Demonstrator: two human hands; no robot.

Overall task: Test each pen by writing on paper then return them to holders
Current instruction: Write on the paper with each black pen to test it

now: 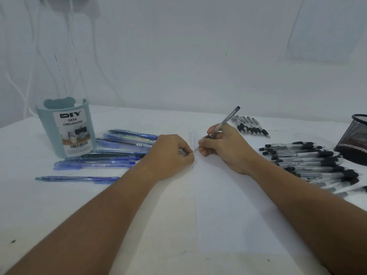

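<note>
Right hand point(224, 147) fingers point(204, 142) clamped on a clear-barrel black pen point(225, 122), pinched low near the dark grip; barrel slants up and away to the right, black end cap topmost. Tip down at the left edge of the white paper point(234, 211), at the foot of a column of small test marks point(195, 138); the tip itself is hidden behind the fingertips, contact can't be confirmed. Marks too small to read.

Left hand point(168, 153) fingers curled together, knuckles up, resting on the bench point(59, 211) right at the paper's left edge; whether it pins the sheet or pinches something small is unclear.

Paper lies lengthwise away from the viewer, nearly the same white as the bench, so its far edge is hard to trace.

Left side: blue pens point(111, 153) lying loose in a pile, one blue pen point(77, 178) apart and nearer. Pale blue desk organizer point(66, 126) stands upright behind them, label reads "DIY DESK ORGANIZER"; inside not visible.

Right side: heap of black pens point(309, 161) lying sideways, lower ones blurred and cut by the right forearm. A neat row of black pens point(250, 126) farther back. Black mesh holder point(355, 141) at the right edge, cropped by the frame, contents not visible.
</note>
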